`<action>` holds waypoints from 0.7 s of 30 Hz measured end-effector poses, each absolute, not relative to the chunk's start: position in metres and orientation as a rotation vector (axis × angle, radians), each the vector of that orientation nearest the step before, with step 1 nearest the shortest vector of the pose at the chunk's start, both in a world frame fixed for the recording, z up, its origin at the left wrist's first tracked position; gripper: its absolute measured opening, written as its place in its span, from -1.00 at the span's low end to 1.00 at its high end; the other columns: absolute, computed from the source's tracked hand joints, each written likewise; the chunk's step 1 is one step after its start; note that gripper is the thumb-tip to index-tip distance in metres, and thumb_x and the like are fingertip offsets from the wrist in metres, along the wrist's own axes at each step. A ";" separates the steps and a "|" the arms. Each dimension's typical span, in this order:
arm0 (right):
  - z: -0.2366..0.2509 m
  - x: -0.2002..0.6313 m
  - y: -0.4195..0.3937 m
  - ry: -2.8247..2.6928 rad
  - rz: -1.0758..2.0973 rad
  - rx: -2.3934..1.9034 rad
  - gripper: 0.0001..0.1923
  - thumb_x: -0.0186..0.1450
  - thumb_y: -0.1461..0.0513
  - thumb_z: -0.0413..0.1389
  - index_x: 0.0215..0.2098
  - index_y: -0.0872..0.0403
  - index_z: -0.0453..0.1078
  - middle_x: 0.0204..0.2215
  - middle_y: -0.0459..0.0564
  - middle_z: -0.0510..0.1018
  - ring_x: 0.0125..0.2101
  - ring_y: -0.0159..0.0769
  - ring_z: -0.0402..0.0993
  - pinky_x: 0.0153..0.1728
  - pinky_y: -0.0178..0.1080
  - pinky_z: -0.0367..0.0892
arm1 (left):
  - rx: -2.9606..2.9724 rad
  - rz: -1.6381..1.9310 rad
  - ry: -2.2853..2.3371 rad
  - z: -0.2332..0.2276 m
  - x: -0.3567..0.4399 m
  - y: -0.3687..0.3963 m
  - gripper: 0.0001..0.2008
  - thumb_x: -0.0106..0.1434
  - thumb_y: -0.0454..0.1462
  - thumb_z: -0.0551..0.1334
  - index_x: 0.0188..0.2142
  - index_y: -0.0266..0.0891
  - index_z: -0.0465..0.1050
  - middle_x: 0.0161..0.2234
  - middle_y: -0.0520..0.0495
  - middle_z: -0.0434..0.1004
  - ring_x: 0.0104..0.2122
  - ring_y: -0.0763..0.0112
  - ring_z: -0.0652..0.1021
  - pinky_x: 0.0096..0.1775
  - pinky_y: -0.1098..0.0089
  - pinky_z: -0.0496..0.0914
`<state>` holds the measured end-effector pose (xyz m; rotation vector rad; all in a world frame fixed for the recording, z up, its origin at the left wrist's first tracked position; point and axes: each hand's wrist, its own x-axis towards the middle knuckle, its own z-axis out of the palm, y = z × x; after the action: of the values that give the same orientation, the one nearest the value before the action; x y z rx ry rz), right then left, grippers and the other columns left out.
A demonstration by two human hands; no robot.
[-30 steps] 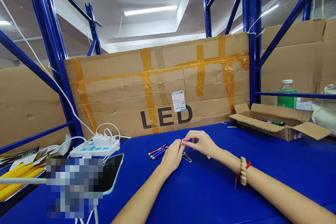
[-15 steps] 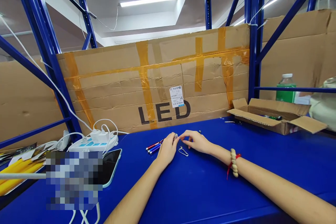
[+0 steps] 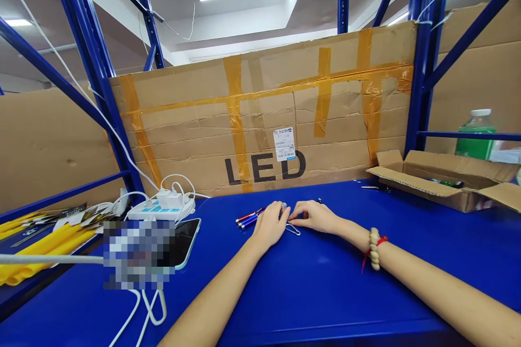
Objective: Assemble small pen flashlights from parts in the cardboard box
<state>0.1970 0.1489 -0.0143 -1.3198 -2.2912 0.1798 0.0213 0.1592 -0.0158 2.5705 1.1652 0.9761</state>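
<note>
My left hand (image 3: 272,225) rests on the blue tabletop with its fingers curled. A small silvery piece (image 3: 284,206) pokes out at its fingertips; the rest is hidden. Left of that hand lie slim metallic tubes like pens or small torches, a red one (image 3: 250,216) and a blue one (image 3: 248,222), partly under the fingers. Close by on the right, my right hand (image 3: 316,217) pinches thumb and finger at the upper end of a silver carabiner clip (image 3: 293,230), whose loop lies toward me on the table.
At left are a white power strip (image 3: 163,205) with cables, a phone (image 3: 185,244), a blurred patch and yellow packages (image 3: 52,249). Behind stands a taped cardboard sheet (image 3: 195,135). An open cardboard box (image 3: 431,187) sits at right. A small dark piece (image 3: 320,200) lies beyond my right hand.
The view has shifted, moving the scene rightward. My right fingertips have come down from beside my left fingers to the upper end of the carabiner clip. My left hand stays in place.
</note>
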 end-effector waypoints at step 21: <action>-0.020 0.192 0.158 -2.074 0.337 -1.373 -0.77 0.07 0.13 0.16 -0.41 0.12 0.51 -0.41 -0.02 0.55 -0.41 -0.35 0.40 -0.41 -0.34 0.23 | 2.724 0.820 1.179 -0.012 0.021 0.157 -0.84 0.33 -0.31 -0.05 -0.32 -0.22 0.26 -0.23 -0.04 0.44 -0.22 0.33 0.44 -0.26 0.40 0.24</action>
<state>0.1918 0.1575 -0.0196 -1.3731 -2.0735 0.3366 0.0210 0.1570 -0.0122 2.7240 1.1787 0.8202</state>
